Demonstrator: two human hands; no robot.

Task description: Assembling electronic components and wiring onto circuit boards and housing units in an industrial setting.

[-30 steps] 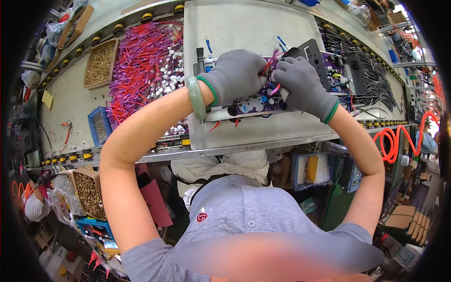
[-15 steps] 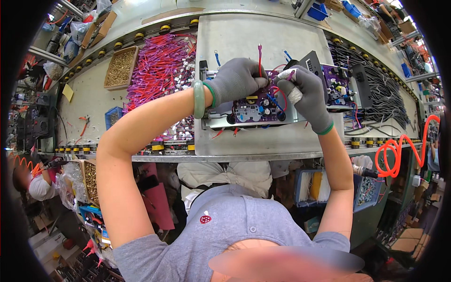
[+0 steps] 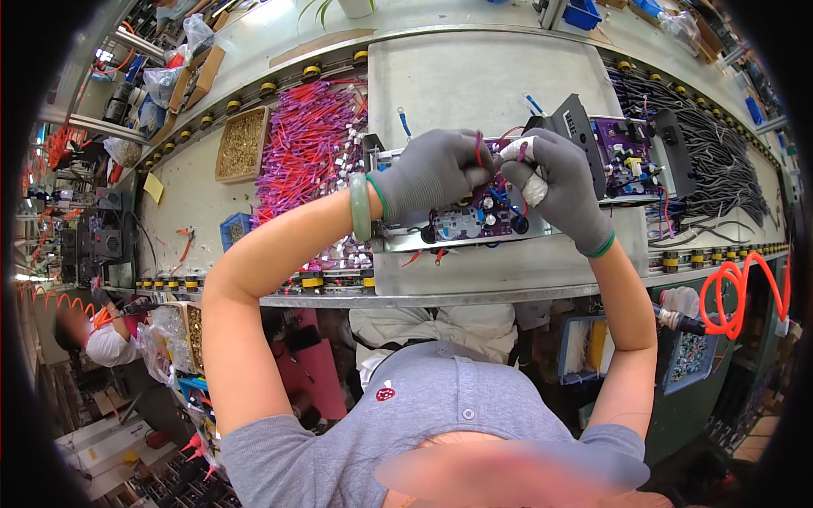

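Both my hands wear grey gloves and meet over a purple circuit board in an open metal housing. My left hand is closed in a pinch at the board's upper middle, a red wire with a purple sleeve at its fingertips. Close against it, my right hand has white tape on its thumb and index finger. Its fingers are curled together, and a purple-sleeved wire end shows between them. The fingertips partly hide the wires and the board. A blue wire with a ring terminal sticks up behind my left hand.
A second purple board with dark upright panels stands to the right. Red and purple wires lie piled at left beside a box of brass-coloured parts. Dark cables lie at far right; an orange coiled hose hangs nearer.
My hands have drawn together, fingertips nearly touching. The red wire that stood upright behind my left hand is now lower, at its fingertips. The whole view has shifted slightly.
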